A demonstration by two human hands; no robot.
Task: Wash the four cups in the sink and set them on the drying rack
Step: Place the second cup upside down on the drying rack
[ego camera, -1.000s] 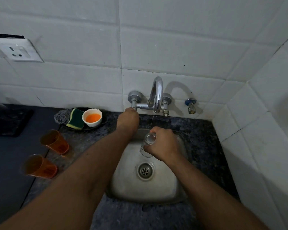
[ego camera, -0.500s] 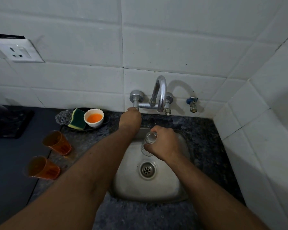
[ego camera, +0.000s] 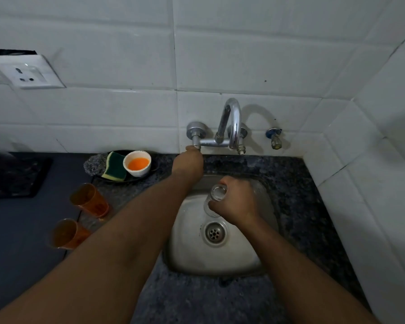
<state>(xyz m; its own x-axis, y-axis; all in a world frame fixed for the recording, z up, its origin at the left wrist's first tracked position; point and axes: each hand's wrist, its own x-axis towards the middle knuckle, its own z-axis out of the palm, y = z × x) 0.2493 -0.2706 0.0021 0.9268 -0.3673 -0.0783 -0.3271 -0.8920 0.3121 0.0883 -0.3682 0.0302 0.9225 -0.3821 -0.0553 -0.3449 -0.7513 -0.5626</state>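
Note:
My right hand (ego camera: 237,202) grips a clear glass cup (ego camera: 214,199) over the steel sink (ego camera: 220,260), its mouth facing up, a little in front of and below the spout. My left hand (ego camera: 188,163) reaches to the wall and closes on the left knob of the chrome tap (ego camera: 232,127). I see no water running from the spout. Two orange translucent cups, one (ego camera: 90,199) farther and one (ego camera: 67,233) nearer, stand on the dark counter left of the sink; my left forearm crosses beside them.
A dark dish at the back holds a green-yellow sponge (ego camera: 115,166), a steel scourer and a white bowl (ego camera: 137,163) of orange liquid. A black mat (ego camera: 14,176) lies far left. A small valve (ego camera: 275,139) sticks out right of the tap. Tiled walls close the back and right.
The thin stream of water seen one second ago is gone. Both hands have stayed where they were, left on the knob, right holding the glass cup.

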